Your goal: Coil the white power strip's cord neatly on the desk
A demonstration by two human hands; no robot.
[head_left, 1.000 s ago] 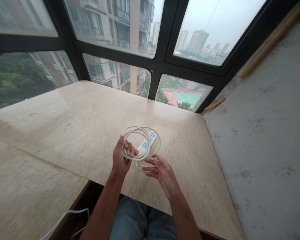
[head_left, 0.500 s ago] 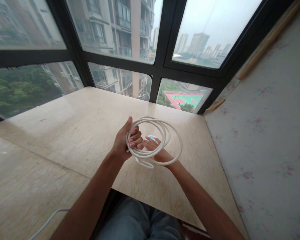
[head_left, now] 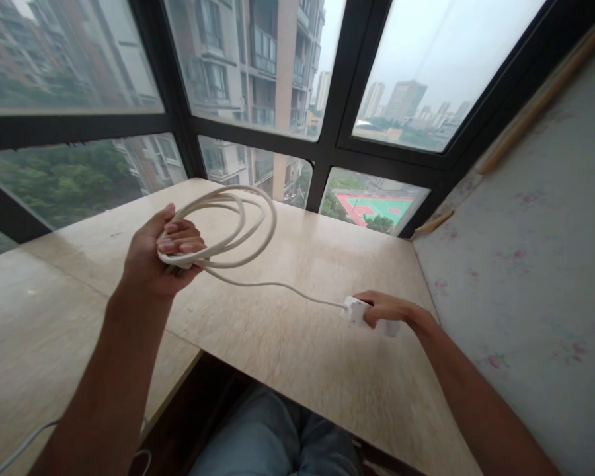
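My left hand is closed around one side of a coiled white cable, held up over the marble-patterned counter. The loops spread out to the right of my fist. From under the coil a single length of cable runs right to a white power strip. My right hand grips that strip from above, low over the right part of the counter. Fingers and thumb cover the middle of the strip. Whether its underside touches the counter, I cannot tell.
The stone-look counter ends at a front edge above my legs. Dark window frames border it at the back, a flowered papered wall at the right. Another pale cable lies at the lower left.
My hands have moved apart: the left one to the left with the coil, the right one to the right with the power strip. A length of cable now stretches between them.
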